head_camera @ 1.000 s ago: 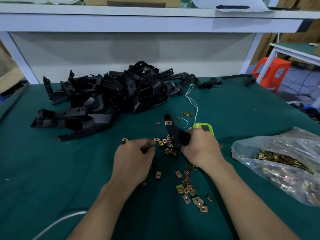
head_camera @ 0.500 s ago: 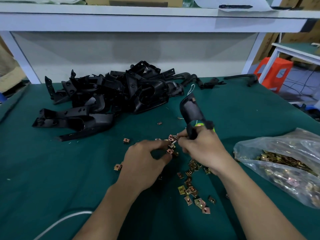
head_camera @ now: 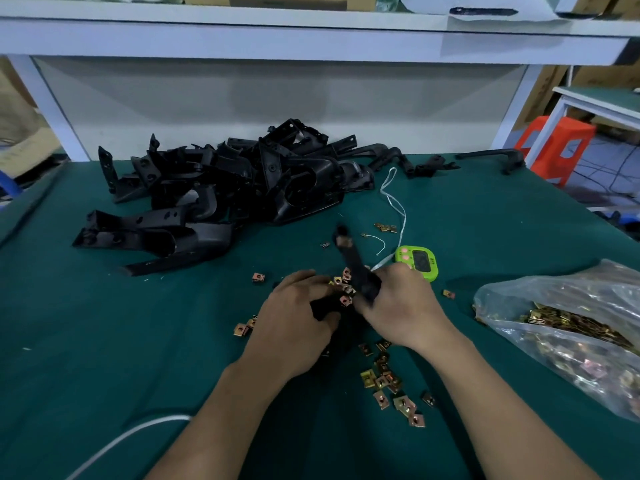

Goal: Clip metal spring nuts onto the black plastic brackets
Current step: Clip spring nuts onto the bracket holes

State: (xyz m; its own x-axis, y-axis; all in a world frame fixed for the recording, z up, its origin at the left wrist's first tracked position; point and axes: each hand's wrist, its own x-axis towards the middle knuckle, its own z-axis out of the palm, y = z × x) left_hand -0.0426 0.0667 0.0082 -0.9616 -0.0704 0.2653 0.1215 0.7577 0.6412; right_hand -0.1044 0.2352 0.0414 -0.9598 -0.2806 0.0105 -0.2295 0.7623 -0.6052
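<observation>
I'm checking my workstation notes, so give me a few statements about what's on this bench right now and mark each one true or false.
1. The right hand grips a black bracket. True.
2. The bag of spring nuts lies left of the hands. False: it lies on their right.
3. The timer is red. False: it is green.
4. Loose spring nuts lie on the green table. True.
5. The pile of brackets lies beyond the hands, toward the left. True.
</observation>
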